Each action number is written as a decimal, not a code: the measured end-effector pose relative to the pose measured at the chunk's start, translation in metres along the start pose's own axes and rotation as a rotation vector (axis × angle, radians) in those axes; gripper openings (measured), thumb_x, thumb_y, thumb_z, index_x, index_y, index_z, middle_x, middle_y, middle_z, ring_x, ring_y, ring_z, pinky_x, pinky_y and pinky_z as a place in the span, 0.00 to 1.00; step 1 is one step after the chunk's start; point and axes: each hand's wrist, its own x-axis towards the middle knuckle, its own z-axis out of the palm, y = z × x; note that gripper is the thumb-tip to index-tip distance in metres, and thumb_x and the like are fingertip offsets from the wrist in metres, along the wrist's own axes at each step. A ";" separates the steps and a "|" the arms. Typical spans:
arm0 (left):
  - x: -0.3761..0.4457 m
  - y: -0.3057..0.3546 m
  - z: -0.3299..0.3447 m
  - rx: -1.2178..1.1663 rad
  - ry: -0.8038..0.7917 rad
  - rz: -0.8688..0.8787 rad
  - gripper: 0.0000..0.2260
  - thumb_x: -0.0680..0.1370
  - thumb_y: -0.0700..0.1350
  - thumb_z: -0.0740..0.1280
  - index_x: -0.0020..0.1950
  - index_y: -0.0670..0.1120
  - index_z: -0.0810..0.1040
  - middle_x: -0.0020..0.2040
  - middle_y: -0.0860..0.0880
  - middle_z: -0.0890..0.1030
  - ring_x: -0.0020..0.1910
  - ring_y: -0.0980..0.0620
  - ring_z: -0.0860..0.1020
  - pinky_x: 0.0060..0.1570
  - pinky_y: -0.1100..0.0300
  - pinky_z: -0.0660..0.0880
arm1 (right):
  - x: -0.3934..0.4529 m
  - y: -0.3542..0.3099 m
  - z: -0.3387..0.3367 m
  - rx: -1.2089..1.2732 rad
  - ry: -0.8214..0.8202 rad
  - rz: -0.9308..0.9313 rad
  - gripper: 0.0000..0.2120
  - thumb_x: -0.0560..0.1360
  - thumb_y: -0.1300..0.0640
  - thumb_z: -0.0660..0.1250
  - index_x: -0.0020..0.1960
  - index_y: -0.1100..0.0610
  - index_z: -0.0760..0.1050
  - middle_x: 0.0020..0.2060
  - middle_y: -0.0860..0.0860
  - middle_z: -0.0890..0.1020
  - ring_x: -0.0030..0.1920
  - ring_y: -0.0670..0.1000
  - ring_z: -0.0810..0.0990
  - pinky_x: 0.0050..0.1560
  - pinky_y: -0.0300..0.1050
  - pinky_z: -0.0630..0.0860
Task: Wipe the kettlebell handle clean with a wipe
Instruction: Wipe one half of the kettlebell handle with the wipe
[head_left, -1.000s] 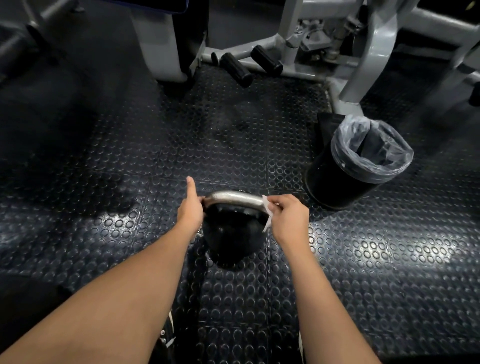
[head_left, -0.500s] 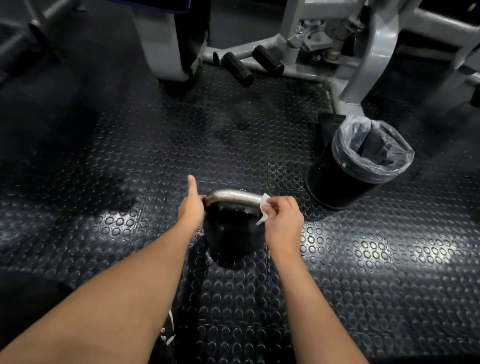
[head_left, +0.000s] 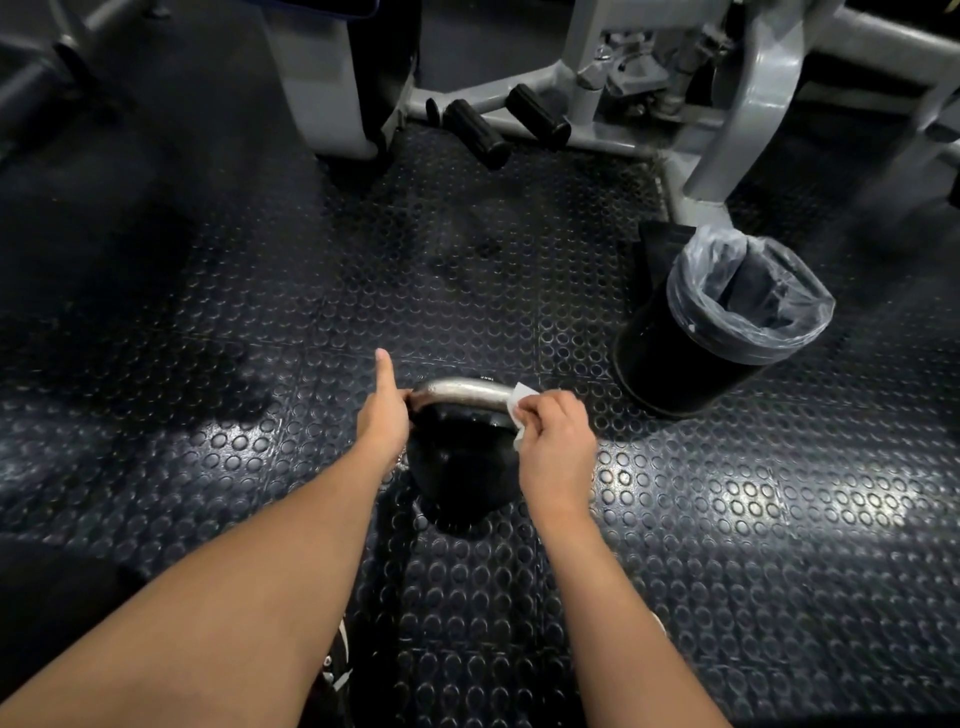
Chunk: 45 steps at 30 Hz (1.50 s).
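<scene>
Kettlebell (head_left: 457, 467) is sitting on the studded rubber floor (head_left: 727, 519), roughly in the middle of the visible floor and a little toward its near edge, its black body lying between the person's two forearms. Its bare metal handle (head_left: 462, 392) is arching across the top, catching the light. The left hand (head_left: 383, 421) is closing around the left end of the handle, fingers curling under it out of sight while the thumb is sticking straight up, clear of the metal. The right hand (head_left: 556, 447) is closing around the right end of the handle with a white wipe (head_left: 519, 410) pinched between the fingers and the metal; a corner of the wipe is poking up above the knuckles and another edge is hanging down beside the handle's right leg. A black bin (head_left: 691, 358) with a clear liner is standing on the floor near the kettlebell, toward the far right. Grey machine frames (head_left: 743, 104) with black foot pegs (head_left: 475, 132) are lining the far edge of the floor.
</scene>
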 end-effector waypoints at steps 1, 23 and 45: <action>-0.004 0.002 0.000 0.002 -0.002 0.009 0.62 0.52 0.93 0.42 0.52 0.49 0.90 0.54 0.41 0.89 0.59 0.40 0.85 0.72 0.41 0.73 | -0.003 0.003 -0.001 -0.004 0.001 0.005 0.03 0.73 0.67 0.71 0.46 0.61 0.82 0.44 0.49 0.79 0.47 0.49 0.75 0.48 0.33 0.69; 0.006 -0.005 -0.001 -0.031 -0.013 0.015 0.55 0.54 0.93 0.44 0.45 0.54 0.91 0.55 0.45 0.89 0.61 0.42 0.84 0.75 0.40 0.69 | -0.010 0.011 0.005 -0.049 0.025 -0.074 0.05 0.70 0.68 0.73 0.43 0.60 0.82 0.41 0.50 0.79 0.44 0.51 0.76 0.45 0.38 0.73; -0.003 0.001 0.001 0.025 -0.005 0.038 0.64 0.53 0.93 0.42 0.48 0.41 0.87 0.53 0.41 0.89 0.59 0.37 0.85 0.72 0.42 0.73 | -0.002 0.013 0.001 -0.018 -0.005 -0.137 0.02 0.72 0.66 0.73 0.44 0.61 0.82 0.43 0.51 0.80 0.45 0.51 0.76 0.47 0.33 0.71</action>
